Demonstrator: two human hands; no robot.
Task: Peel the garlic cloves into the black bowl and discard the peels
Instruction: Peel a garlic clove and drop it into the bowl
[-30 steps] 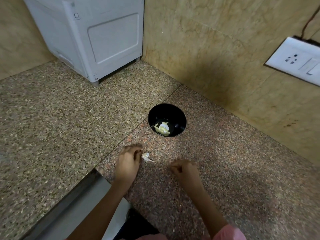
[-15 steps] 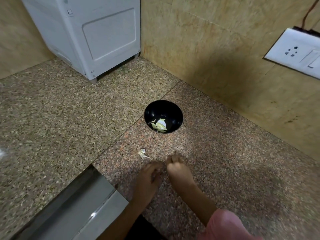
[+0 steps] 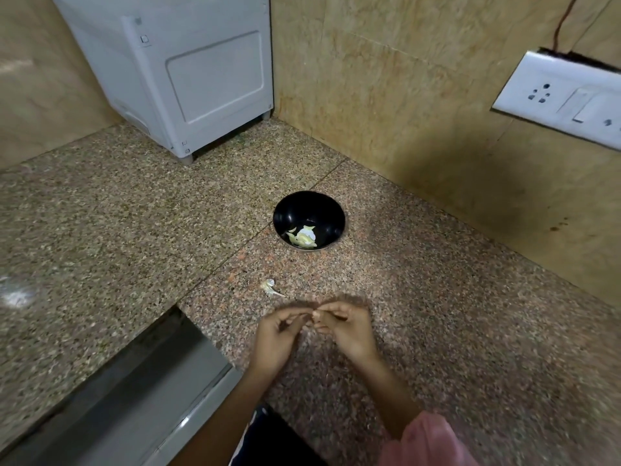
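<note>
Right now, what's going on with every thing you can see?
black bowl: upright, holds garlic pieces.
garlic scrap: loose on the countertop, untouched.
left hand: fingers curled, pinching a small pale bit, blurred.
right hand: pinching the same bit.
wall socket: nothing plugged in.

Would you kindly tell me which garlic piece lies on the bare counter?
The pale scrap outside the black bowl, on its near side; the other pieces lie inside it.
</note>
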